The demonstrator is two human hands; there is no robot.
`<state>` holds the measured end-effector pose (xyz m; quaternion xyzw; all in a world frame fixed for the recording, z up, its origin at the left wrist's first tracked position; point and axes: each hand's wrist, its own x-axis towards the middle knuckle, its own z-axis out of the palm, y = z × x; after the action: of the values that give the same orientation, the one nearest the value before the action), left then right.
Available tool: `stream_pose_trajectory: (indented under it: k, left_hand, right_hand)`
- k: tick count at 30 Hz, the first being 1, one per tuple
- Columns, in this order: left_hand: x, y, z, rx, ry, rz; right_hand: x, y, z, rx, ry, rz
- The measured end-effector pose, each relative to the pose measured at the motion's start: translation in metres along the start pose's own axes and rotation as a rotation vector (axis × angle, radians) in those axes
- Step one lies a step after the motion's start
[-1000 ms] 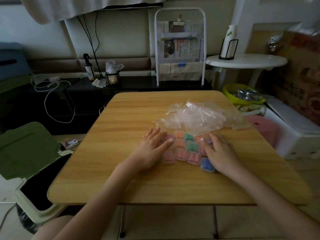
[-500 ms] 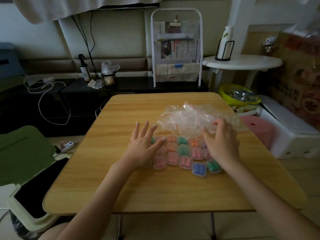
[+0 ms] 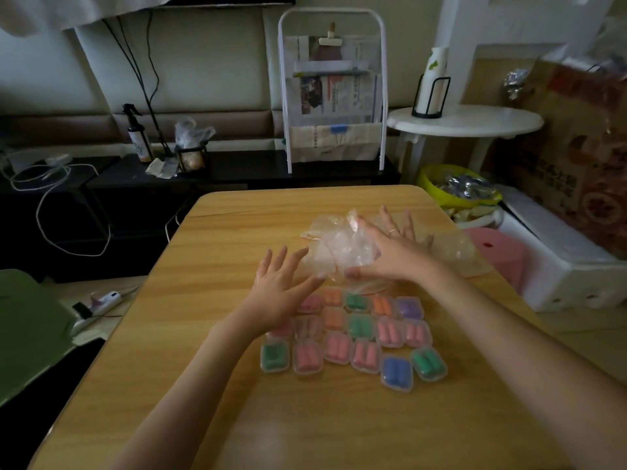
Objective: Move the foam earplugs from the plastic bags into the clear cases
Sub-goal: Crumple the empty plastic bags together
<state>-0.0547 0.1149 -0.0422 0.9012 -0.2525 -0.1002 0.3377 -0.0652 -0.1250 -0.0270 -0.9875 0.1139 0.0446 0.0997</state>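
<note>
Several clear cases [image 3: 353,337] lie in rows on the wooden table [image 3: 210,351], each holding pink, green, orange, blue or purple foam earplugs. Behind them sits a crumpled pile of plastic bags [image 3: 336,249]. My right hand [image 3: 393,249] lies flat on that pile with fingers spread, thumb at its near edge. My left hand [image 3: 281,293] hovers with straight spread fingers at the left of the cases, its fingertips near the bags' left edge. Neither hand holds anything.
A white round side table [image 3: 464,122] and a magazine rack [image 3: 334,93] stand behind the table. A yellow bowl [image 3: 454,188], a pink stool [image 3: 498,252] and white boxes [image 3: 570,266] crowd the right. A green lid [image 3: 30,334] and power strip [image 3: 98,303] lie left.
Both hands left the cases and moved away from me to the bags. The right hand now presses flat on the bag pile; the left hand has lifted toward its left edge.
</note>
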Motion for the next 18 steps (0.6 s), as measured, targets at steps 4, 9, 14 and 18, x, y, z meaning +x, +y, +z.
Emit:
stream_pose_trajectory:
  k: [4,9,14,18]
  left_hand:
    - [0.005,-0.004,-0.003,-0.08,0.017,-0.016]
    - [0.012,0.001,0.004,-0.292,0.044,-0.04]
    - [0.01,0.001,0.001,-0.358,0.058,-0.072]
    - [0.028,-0.001,-0.02,-0.413,0.055,-0.066]
  right_hand:
    - [0.015,-0.008,0.011,0.021,-0.023,-0.032]
    - [0.016,-0.015,0.014,0.079,0.141,-0.05]
    - [0.016,-0.035,0.006,0.531,0.216,-0.15]
    - [0.02,-0.058,0.002,0.694,0.218,-0.242]
